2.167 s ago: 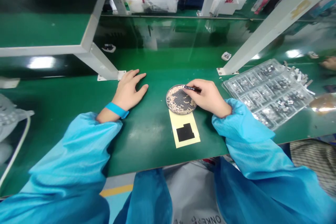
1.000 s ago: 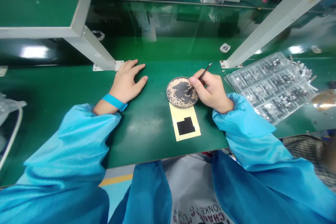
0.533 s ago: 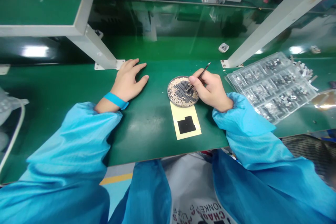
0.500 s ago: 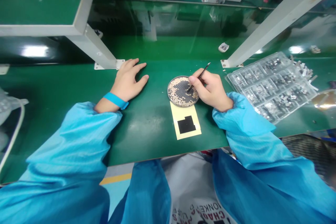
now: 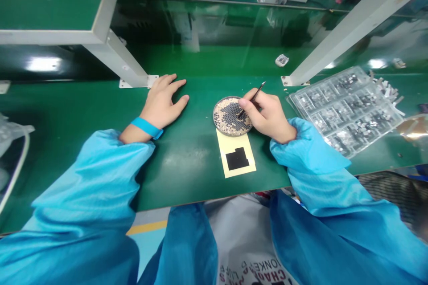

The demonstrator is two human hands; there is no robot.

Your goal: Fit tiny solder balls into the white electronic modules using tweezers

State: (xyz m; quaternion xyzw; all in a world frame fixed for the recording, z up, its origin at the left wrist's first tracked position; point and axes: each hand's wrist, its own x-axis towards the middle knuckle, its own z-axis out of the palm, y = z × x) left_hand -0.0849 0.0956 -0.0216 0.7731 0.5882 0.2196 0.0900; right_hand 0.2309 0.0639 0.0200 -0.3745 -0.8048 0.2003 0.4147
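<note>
On the green workbench [image 5: 187, 178], the right hand's [image 5: 267, 120] fingers clamp tweezers [image 5: 254, 98] above a round dish [image 5: 222, 111]; the left hand's [image 5: 161, 100] lie spread apart, a plastic tray [image 5: 346, 111] nearby.

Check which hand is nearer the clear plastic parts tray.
Right. The right hand sits just left of the tray, holding tweezers; the left hand rests much farther left on the green bench.

Round dish [image 5: 218, 116] on bench [image 5: 187, 178], just behind paper card [image 5: 236, 164]; blister tray [image 5: 346, 111] right, contents unclear.

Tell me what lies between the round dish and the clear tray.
The head view shows the right hand, pinching tweezers, between the dish and the tray, over the green mat.
</note>
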